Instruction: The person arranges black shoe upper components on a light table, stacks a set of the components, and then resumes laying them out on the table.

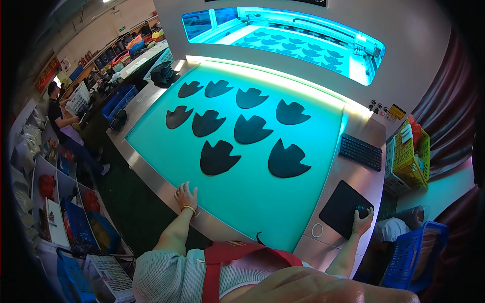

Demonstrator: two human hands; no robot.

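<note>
My left hand (186, 196) lies with its fingers spread on the near left edge of the table, by the teal work surface (217, 222). A yellow band circles that wrist. At the right, my right hand (362, 220) is wrapped over a black computer mouse (360, 208) on a black mouse pad (343, 204). Several dark flat cut pieces (219, 159) with notched, pointed edges lie apart from one another in rows on the teal surface. Neither hand touches them. A black keyboard (360, 151) rests beyond the mouse pad.
Behind the table stands a large machine with a lit window (288, 43); similar dark pieces show inside. Yellow and blue crates (413, 255) flank the right side. A white ring (317, 231) lies by the mouse pad. Another person (63, 121) stands at the far left holding a white basket.
</note>
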